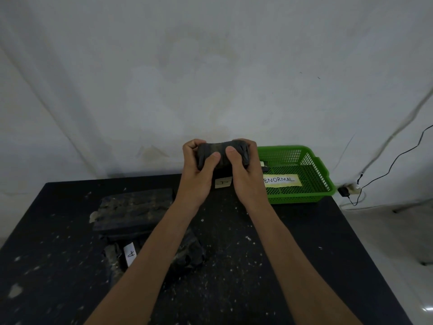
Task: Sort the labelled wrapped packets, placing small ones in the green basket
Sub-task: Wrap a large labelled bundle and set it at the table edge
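Both hands hold one small dark wrapped packet [219,153] up above the far edge of the black table [293,242]. My left hand [199,170] grips its left end and my right hand [243,167] grips its right end, thumbs pressed on the near face. The green basket [311,174] stands at the table's far right, just right of my right hand, with a white "ABNORMAL" label [281,180] on its near wall. A large dark wrapped packet [133,208] lies at the left. Another packet with a white "A" label [129,254] lies nearer, partly under my left forearm.
A white label [222,182] shows on the table between my wrists. A dark item [264,168] lies inside the basket, mostly hidden. White specks cover the tabletop. A charger and cable [346,192] sit on the floor right of the table, by the wall.
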Demonstrator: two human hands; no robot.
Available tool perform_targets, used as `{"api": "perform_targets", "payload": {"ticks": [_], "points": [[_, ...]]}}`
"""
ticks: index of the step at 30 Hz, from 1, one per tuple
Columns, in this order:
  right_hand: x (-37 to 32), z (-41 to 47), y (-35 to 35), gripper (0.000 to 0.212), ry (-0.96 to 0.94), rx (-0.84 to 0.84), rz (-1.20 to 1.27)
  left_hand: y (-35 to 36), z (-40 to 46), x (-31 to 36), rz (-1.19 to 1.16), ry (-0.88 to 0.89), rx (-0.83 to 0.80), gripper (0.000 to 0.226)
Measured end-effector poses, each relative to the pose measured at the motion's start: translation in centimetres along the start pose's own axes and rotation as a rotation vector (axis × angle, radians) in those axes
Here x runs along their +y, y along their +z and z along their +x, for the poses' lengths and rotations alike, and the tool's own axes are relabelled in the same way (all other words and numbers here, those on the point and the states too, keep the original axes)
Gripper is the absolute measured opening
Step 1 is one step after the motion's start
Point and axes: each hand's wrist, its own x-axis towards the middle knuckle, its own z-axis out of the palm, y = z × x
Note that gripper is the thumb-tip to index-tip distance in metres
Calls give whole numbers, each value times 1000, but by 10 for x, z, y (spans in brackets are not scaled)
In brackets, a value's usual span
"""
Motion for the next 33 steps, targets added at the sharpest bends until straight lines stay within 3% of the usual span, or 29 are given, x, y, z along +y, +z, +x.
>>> {"api": "perform_targets", "payload": {"ticks": [12, 20, 25, 30, 33], "points": [[-3, -2, 3, 23, -57, -28, 3, -4, 2, 3, 37, 78, 0, 20], [2, -7, 17, 26, -46, -112, 4, -23, -10, 5, 64, 28, 30, 26], [5, -15, 64, 29, 48, -184, -87, -80, -20, 5, 97, -59, -5, 42], [13, -28, 142, 34, 235, -198, -25, -173, -37, -8, 192, -106, -98, 83], [17, -38, 197, 71, 424, -265, -27, -235, -50, -17, 305, -123, -49, 80]]}}
